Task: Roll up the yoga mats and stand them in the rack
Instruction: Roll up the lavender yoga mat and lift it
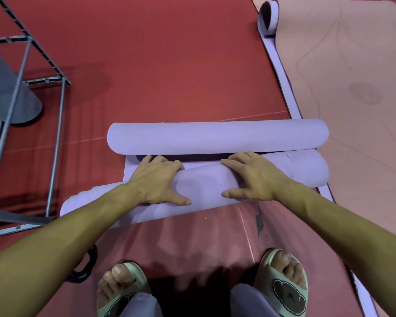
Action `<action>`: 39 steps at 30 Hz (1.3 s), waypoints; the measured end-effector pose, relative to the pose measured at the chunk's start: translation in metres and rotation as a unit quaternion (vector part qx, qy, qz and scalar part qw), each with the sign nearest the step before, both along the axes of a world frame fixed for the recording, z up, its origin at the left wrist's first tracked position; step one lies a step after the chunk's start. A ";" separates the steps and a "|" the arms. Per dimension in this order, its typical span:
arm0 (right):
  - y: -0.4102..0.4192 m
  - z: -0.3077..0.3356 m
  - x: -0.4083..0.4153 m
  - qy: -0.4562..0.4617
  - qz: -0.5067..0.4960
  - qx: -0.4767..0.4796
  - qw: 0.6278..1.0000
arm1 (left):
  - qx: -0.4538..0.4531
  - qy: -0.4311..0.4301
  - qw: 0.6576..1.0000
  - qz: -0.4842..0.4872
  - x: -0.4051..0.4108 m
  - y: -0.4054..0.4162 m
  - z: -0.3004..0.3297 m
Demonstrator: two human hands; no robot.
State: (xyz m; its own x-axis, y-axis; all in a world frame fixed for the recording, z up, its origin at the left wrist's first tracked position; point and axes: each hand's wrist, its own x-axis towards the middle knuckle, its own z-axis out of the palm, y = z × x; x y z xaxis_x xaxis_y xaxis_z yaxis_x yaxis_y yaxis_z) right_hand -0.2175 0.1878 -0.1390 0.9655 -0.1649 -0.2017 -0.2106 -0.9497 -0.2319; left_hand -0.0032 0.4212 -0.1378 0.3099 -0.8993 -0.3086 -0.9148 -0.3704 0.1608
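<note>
2 hands (pixel 204 179) spread, pressing lilac mat roll (pixel 206 186); rack (pixel 28 88) left.

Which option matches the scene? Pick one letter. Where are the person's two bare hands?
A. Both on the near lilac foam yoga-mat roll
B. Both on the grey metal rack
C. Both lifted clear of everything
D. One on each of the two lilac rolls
A: the left hand and the right hand both lie on the near lilac foam yoga-mat roll, fingers draped over its top; the far lilac roll and the grey metal rack go untouched.
</note>
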 end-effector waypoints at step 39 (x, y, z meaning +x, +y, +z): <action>-0.014 0.021 0.019 0.264 -0.053 0.141 0.953 | 0.128 0.213 0.968 -0.031 0.023 -0.001 0.005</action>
State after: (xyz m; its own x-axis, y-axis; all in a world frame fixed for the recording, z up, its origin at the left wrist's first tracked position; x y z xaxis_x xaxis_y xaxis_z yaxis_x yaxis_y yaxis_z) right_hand -0.1982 0.1742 -0.1183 0.6987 -0.1234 -0.7047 -0.4592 -0.8326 -0.3096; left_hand 0.0197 0.4204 -0.1329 0.0526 -0.7893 -0.6117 -0.8074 -0.3941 0.4391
